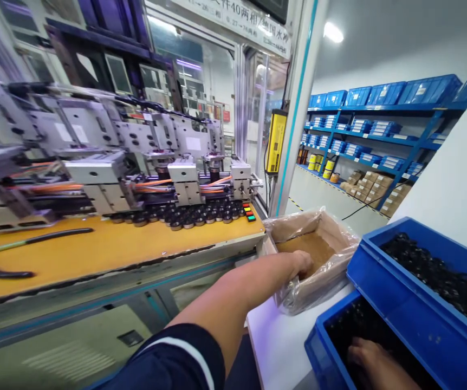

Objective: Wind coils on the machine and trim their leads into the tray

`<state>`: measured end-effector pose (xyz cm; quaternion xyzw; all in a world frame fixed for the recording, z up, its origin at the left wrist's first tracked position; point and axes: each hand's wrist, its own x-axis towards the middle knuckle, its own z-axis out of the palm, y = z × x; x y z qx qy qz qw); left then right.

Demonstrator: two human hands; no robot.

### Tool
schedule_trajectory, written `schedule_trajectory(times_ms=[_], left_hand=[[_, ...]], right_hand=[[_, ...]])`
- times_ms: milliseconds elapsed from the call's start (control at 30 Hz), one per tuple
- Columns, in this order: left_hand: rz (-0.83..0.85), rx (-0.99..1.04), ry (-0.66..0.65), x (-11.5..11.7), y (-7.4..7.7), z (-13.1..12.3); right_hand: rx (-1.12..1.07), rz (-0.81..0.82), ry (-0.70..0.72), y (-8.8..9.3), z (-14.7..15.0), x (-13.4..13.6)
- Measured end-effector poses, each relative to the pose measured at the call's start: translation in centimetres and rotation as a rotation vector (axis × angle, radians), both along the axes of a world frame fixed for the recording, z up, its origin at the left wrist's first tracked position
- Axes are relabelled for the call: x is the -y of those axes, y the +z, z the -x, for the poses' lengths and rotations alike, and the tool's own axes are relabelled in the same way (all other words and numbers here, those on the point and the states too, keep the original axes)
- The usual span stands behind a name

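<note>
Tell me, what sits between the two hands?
Between the left hand and right hand, the head view shows the box's plastic-lined side, a strip of white table and the blue bin's rim.

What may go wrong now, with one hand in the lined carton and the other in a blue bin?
The left hand reaches inside the carton, which stands near the edge of the white table; it might slide off.
The loose plastic liner may snag that hand.
The right hand rests in the lower blue bin; black parts could spill.
</note>
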<state>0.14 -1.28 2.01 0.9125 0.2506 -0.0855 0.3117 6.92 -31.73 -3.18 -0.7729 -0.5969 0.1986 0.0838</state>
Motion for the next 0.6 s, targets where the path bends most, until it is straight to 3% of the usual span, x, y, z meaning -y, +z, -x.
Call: schedule_trajectory(times_ms=[100, 200, 367, 467, 600], left_hand=[[-0.031, -0.043, -0.038, -0.2, -0.3, 0.0], [-0.06, 0.008, -0.06, -0.1, 0.3, 0.2], [-0.104, 0.304, -0.04, 0.3, 4.3, 2.0], [-0.076, 0.551, -0.005, 1.5, 6.4, 5.6], [0.058, 0.798, 0.057, 5.1, 6.5, 13.7]], right_hand=[[0.016, -0.032, 0.026, 0.2, -0.1, -0.1], [0.038, -0.041, -0.023, 1.7, 0.8, -1.0], [0.146, -0.048, -0.045, 4.7, 2.5, -2.1], [0.226, -0.145, 0.047, 5.5, 3.0, -2.2], [0.213, -0.274, 0.102, 5.7, 3.1, -2.1]])
